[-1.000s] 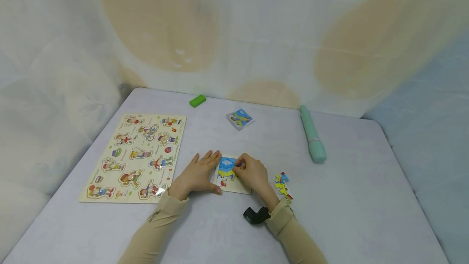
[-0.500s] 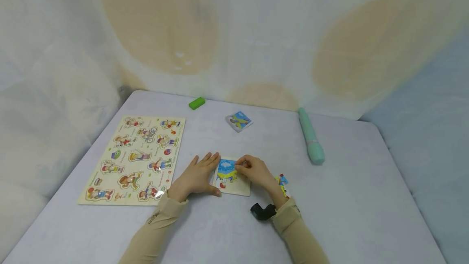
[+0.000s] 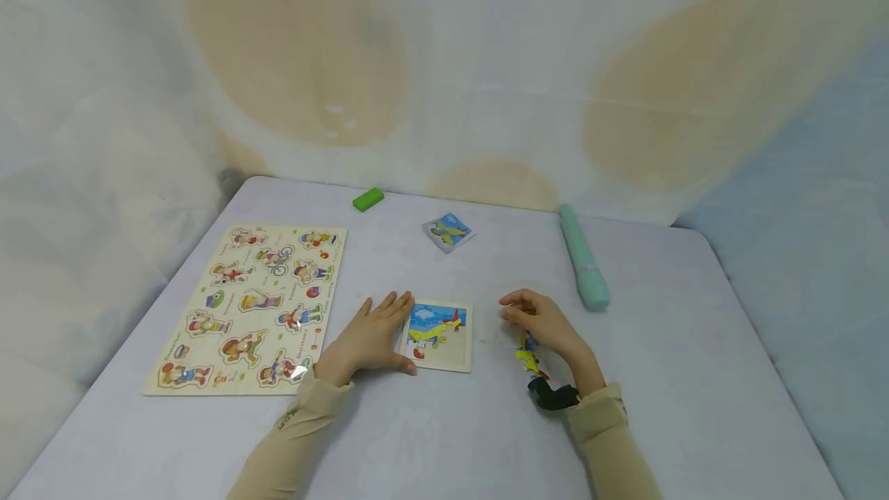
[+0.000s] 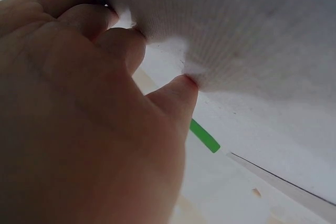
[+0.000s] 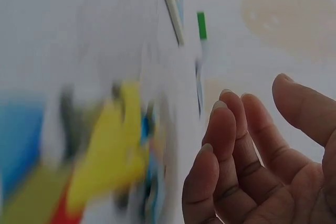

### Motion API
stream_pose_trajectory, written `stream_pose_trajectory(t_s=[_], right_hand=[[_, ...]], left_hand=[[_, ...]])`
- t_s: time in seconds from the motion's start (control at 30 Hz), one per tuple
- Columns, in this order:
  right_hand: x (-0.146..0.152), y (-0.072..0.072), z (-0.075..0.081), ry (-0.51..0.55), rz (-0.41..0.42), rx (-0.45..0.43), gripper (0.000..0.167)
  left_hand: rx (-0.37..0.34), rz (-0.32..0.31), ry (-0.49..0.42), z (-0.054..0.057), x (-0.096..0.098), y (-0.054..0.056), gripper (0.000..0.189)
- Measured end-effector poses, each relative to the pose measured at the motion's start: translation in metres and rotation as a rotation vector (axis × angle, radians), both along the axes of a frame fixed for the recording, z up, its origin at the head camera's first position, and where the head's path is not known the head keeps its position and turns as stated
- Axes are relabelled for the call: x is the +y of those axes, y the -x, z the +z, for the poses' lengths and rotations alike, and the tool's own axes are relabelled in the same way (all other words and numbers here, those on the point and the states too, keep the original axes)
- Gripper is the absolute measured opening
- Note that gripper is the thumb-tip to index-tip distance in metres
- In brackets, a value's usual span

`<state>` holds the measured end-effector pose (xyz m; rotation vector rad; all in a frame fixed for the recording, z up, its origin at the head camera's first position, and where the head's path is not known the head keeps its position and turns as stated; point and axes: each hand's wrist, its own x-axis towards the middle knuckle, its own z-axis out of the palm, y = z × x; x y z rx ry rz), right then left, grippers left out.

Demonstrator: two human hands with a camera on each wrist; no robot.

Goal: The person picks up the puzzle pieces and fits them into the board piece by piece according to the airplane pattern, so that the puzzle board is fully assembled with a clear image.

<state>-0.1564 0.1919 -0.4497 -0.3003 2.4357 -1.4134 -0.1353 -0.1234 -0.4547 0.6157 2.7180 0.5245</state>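
A small jigsaw puzzle board (image 3: 451, 359) lies in the middle of the table, its picture of a yellow plane on blue sky partly filled in along the top and left. My left hand (image 3: 368, 342) lies spread at the board's left edge, fingertips down on the tabletop. To the board's right, my right hand (image 3: 552, 326) hovers just beyond a small pile of loose puzzle pieces (image 3: 529, 361). In the right wrist view its fingers are loosely bent, thumb apart, with nothing between them. Blurred yellow, blue and red pieces (image 5: 110, 156) show close below.
At the left lies a large wooden peg puzzle (image 3: 236, 303) with cartoon figures. Toward the back are a green block (image 3: 368, 200) and a small plane picture card (image 3: 448, 232). A pale green tapered object (image 3: 582, 257) lies back right.
My right hand has left the puzzle board and moved right to the loose pieces. A piece with red now shows at the picture's upper right. The left hand stays put.
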Motion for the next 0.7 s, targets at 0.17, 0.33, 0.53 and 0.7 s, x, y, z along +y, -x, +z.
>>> stream_pose_trajectory(t_s=[0.17, 0.33, 0.53, 0.7], right_hand=[[0.029, -0.006, -0.004, 0.014, -0.046, -0.028, 0.037], [0.045, -0.008, -0.007, 0.005, -0.036, -0.041, 0.038], [0.053, -0.010, -0.011, -0.020, 0.116, -0.003, 0.049], [0.052, -0.011, -0.012, -0.053, 0.166, 0.021, 0.047]], left_hand=[[-0.003, -0.001, -0.008, 0.001, -0.001, -0.001, 0.113], [-0.001, 0.003, -0.002, -0.001, -0.001, 0.000, 0.114], [-0.001, 0.000, 0.011, 0.000, -0.001, -0.001, 0.115], [0.003, -0.007, -0.004, 0.002, 0.000, -0.001, 0.114]])
